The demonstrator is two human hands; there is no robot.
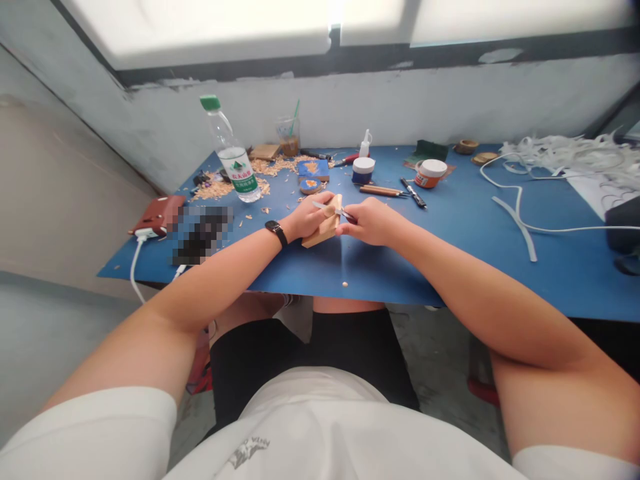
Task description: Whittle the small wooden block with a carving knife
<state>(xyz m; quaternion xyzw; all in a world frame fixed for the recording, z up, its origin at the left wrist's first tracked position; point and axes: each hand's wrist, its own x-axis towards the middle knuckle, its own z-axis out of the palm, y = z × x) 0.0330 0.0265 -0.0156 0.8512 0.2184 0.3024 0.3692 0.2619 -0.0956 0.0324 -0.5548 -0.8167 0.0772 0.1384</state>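
A pale wooden block [320,234] is tilted over the front part of the blue table, gripped by my left hand [306,217], which wears a black watch at the wrist. My right hand [373,221] is closed round the dark handle of a carving knife [349,216]. Its blade reaches left across the upper part of the block, close to my left thumb. The fingers under the block are partly hidden. A small wood chip [345,284] lies nearer the table's front edge.
A water bottle [237,163], wood shavings [217,186], painted blue pieces [313,169] and a white-lidded jar [363,171] stand behind my hands. To the right are a pen [413,193], an orange jar [431,174] and white cable [520,200]. A brown case [159,215] sits left.
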